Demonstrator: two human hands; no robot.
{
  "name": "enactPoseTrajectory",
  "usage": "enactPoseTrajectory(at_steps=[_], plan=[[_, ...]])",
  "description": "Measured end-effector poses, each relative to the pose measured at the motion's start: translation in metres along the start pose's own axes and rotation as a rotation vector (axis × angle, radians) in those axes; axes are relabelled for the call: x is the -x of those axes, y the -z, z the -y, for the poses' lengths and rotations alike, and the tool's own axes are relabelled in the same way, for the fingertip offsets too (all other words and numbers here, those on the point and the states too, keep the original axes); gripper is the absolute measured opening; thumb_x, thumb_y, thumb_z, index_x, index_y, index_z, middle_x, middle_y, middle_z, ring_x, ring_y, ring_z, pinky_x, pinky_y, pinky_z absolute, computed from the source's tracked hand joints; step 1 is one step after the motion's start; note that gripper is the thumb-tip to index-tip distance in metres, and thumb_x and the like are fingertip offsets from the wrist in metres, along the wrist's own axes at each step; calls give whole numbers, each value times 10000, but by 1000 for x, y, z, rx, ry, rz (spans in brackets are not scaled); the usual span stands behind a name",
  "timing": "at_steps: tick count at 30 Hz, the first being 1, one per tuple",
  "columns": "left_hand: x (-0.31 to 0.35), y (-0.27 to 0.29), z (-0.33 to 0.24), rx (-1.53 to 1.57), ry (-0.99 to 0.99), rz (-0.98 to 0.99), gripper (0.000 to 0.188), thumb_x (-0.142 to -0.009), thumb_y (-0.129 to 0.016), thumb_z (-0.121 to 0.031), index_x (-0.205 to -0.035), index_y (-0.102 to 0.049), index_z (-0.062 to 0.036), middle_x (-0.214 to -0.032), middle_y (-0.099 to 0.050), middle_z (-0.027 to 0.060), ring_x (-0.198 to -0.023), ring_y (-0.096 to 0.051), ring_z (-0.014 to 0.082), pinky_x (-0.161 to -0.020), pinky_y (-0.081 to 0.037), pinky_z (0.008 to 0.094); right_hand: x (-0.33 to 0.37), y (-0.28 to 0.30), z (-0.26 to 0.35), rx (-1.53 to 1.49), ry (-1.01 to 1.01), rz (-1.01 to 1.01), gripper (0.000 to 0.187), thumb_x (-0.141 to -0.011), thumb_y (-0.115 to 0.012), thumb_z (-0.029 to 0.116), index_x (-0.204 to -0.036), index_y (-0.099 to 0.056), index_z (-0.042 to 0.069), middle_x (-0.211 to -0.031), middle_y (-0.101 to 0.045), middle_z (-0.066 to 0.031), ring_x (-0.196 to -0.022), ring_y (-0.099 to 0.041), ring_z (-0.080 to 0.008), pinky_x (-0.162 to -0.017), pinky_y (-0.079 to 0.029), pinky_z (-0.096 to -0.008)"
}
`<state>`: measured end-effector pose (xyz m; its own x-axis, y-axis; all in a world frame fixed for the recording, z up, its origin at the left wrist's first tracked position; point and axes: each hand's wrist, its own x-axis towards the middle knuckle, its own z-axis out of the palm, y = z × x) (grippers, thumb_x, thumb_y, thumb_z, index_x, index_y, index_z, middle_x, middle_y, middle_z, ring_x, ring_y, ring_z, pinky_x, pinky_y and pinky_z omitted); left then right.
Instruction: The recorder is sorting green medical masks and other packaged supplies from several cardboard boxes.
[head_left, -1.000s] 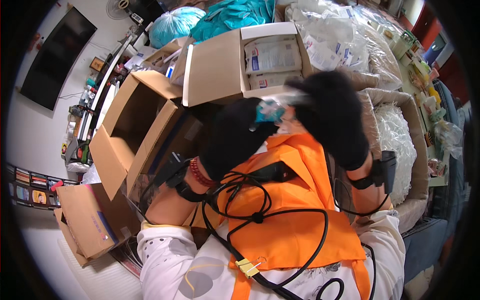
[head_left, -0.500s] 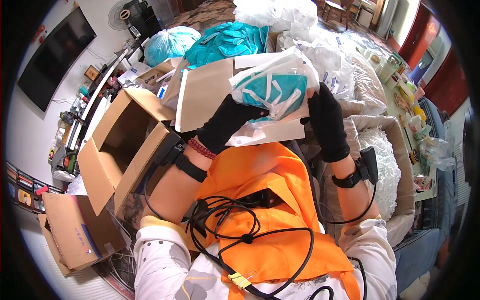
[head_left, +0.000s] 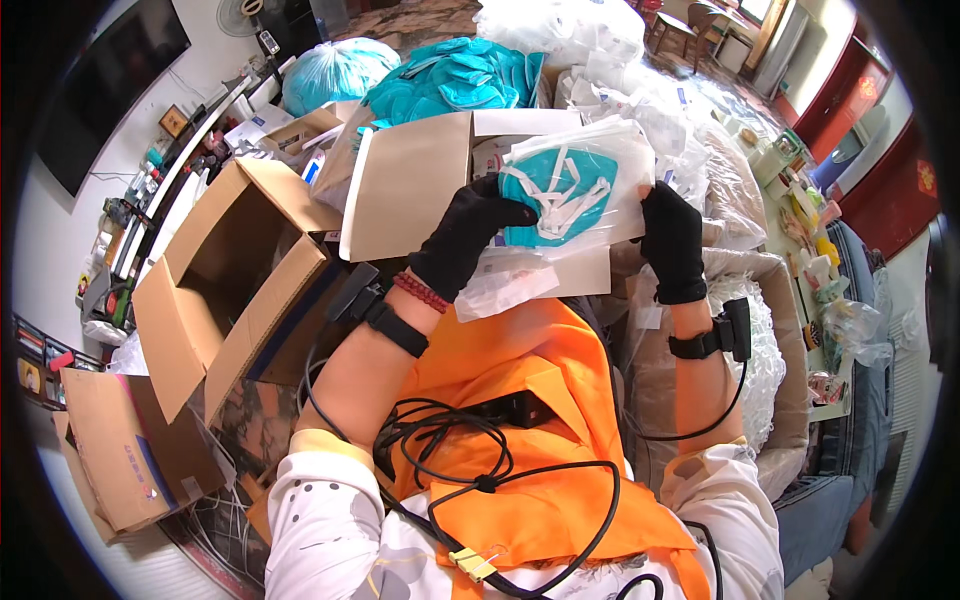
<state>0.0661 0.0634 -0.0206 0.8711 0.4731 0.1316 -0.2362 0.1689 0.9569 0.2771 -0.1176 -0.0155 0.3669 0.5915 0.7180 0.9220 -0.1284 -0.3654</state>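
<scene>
A teal face mask (head_left: 592, 212) with white straps lies flat inside a clear plastic bag (head_left: 632, 165), held up in front of me. My left hand (head_left: 470, 232), in a black fingerless glove, is closed on the bag's left edge, thumb over the front. Gloved the same way, my right hand (head_left: 672, 238) pinches the bag's right edge; its fingertips are partly hidden. Just beneath the bag, a crumpled piece of clear plastic (head_left: 505, 292) lies against the front of an open carton with pale flaps (head_left: 405, 185).
Behind the carton rise a heap of teal masks (head_left: 455, 80) and a tied blue bag (head_left: 340, 75). Open brown cardboard boxes (head_left: 240, 300) stand on my left. On my right, a lined box holds white straps (head_left: 755, 350). Black cables (head_left: 600, 490) cross my orange apron.
The bagged mask has shifted slightly right and now lies flatter, its bag smoothed out and straps more visible. Both hands moved slightly with it, still gripping the bag.
</scene>
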Motion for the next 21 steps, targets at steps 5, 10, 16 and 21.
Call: enactPoseTrajectory(at_steps=[5,10,16,21], plan=[[3,4,3,14,-51,24,341,-834,-660,-156,-1146,-633,-22,-1027,-675,32,-953,-613,117,-903,-467,265,-3,3,25,-402,-516,61,255,-962,-538,244,-894,-627,15,-683,-595,-155,-487,-578,-246,-475,-446,-344],[3,0,0,173,49,-38,302,-900,-613,-209,-1148,-627,-37,-1051,-665,28,-938,-608,110,-876,-469,264,-9,3,8,-261,-346,34,297,-965,-560,286,-958,-653,4,-668,-606,-98,-493,-553,-161,-476,-436,-338],[2,2,7,196,52,-84,279,-923,-576,-203,-1147,-619,-43,-1043,-658,23,-951,-601,110,-870,-470,264,-4,-8,-20,-137,-236,-112,301,-957,-581,293,-996,-665,7,-678,-616,-57,-549,-543,-113,-481,-442,-328],[-8,14,21,144,-5,-54,261,-908,-568,-141,-1149,-618,-55,-1054,-648,17,-950,-600,112,-852,-483,270,-9,-4,19,-510,-648,39,329,-947,-605,315,-1064,-655,12,-715,-613,-13,-588,-550,-84,-491,-451,-286]])
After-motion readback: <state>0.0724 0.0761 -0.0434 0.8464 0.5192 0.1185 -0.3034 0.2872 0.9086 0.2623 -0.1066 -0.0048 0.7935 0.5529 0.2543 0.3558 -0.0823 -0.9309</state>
